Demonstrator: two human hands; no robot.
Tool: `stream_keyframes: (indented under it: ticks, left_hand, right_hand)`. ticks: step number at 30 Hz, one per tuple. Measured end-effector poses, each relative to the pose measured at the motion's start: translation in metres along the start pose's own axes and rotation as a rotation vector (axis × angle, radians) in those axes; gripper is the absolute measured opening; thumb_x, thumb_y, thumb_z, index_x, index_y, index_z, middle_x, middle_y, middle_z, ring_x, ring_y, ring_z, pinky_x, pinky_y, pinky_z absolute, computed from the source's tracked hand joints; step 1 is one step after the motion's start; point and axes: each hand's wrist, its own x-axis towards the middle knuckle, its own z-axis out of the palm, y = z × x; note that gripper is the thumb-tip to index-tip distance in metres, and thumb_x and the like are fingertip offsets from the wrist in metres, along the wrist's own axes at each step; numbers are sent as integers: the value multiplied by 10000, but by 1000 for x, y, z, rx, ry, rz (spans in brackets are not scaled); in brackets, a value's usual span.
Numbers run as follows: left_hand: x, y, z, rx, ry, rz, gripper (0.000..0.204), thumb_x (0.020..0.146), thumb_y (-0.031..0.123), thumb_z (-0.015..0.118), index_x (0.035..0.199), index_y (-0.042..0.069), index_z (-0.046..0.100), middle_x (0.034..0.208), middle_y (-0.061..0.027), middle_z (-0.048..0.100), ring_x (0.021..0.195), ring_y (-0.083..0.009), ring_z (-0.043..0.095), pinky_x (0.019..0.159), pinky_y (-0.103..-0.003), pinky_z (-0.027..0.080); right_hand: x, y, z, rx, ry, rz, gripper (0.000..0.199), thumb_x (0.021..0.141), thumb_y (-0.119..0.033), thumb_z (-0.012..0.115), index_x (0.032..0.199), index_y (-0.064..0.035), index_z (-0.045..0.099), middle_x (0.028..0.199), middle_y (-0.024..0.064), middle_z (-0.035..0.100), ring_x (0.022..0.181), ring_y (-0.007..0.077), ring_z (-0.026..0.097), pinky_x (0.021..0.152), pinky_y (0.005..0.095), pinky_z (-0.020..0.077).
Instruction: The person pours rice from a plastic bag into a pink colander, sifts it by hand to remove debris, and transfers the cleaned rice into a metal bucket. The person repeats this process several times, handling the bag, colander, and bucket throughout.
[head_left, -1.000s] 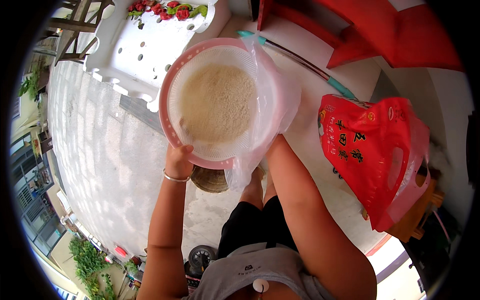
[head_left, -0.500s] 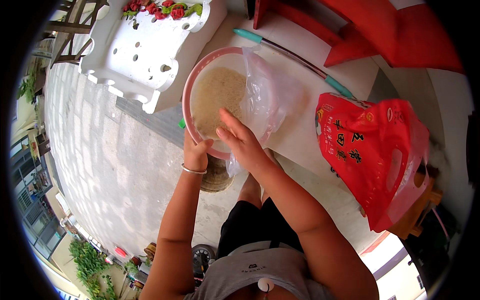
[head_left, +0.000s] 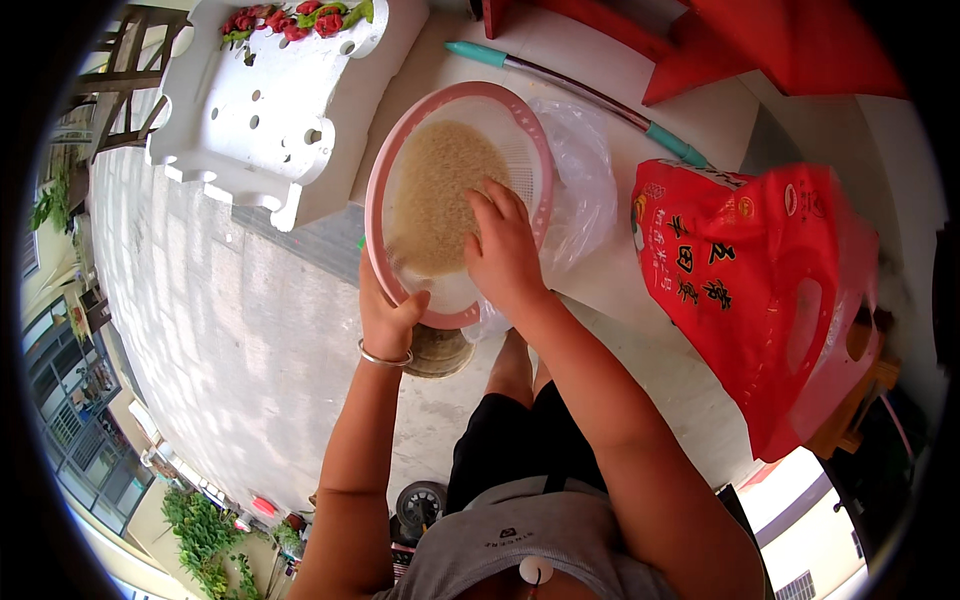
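Observation:
A round pink basket-sieve (head_left: 375,200) with a white mesh inside holds a heap of pale rice (head_left: 440,190). My left hand (head_left: 385,315), with a metal bangle on the wrist, grips the sieve's near rim and tilts it. My right hand (head_left: 503,250) lies inside the sieve with fingers spread, touching the rice at its right edge. A clear plastic bag (head_left: 585,180) lies crumpled under and to the right of the sieve.
A red printed sack (head_left: 760,290) stands at the right on the pale ledge (head_left: 620,290). A teal-ended stick (head_left: 580,85) lies behind the sieve. A white foam box (head_left: 260,100) with red flowers sits at the upper left. A woven round thing (head_left: 440,350) lies below the sieve.
The sieve has moved down and away from the camera and now tilts. My right hand has come from under the rim over it and now rests inside on the rice.

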Motion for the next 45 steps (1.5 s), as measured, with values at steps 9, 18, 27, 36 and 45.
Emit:
stream_keyframes:
  ticks: [9,18,27,36,45]
  left_hand:
    - [-3,1,0,84,-35,-6,947,629,298,732,1413,-25,311,1299,-134,472,1215,-243,463,1025,-386,378]
    - [-4,-3,-4,163,-38,68,979,609,320,739,1418,-28,311,1318,-141,458,1223,-248,459,1035,-391,369]
    - [-4,1,3,130,-67,45,1003,615,336,741,1431,-40,292,1313,-145,472,1219,-248,468,1036,-388,369]
    - [-6,-7,1,204,-23,94,1036,630,374,759,1447,-37,272,1337,-155,459,1239,-259,460,1033,-391,369]
    - [-2,5,-4,151,-18,69,969,646,352,771,1405,-42,316,1318,-148,462,1215,-257,474,1018,-408,387]
  right_hand:
    - [0,45,31,-424,-148,-42,456,806,-75,568,1248,22,511,1398,216,390,1329,384,340,1108,532,257]
    - [-7,38,-15,-227,10,-114,442,749,-22,608,1184,30,550,1284,211,496,1226,376,438,1041,474,350]
    - [37,44,2,-291,29,-145,396,747,-86,646,1133,-24,580,1212,142,545,1148,348,487,1006,447,383]
    - [-21,66,-24,-407,-265,-9,130,735,-102,615,836,-44,673,936,138,623,999,332,548,904,436,444]
    - [-4,142,-17,392,108,613,321,871,-138,566,1151,14,601,1156,156,626,1052,272,594,879,366,475]
